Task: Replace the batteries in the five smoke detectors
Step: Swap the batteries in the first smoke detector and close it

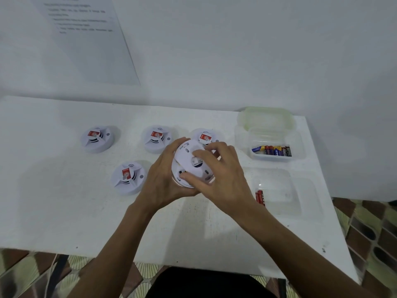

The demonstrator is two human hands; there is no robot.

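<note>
Head view: your left hand [163, 177] cups one smoke detector [177, 182] from its left side and beneath. Your right hand [224, 177] lies over its upturned back, fingertips [189, 176] curled onto the round back cover [186, 157]. Both grips are closed around it at the centre of the worktop [64, 201]. The disc is tilted, its back facing up and toward you. The opening twist likely falls to the right hand, which is already on the cover. Four other detectors [127, 178] rest left and behind. Batteries [271, 151] lie in a clear box [301, 147] to the right, nearer your right hand.
</note>
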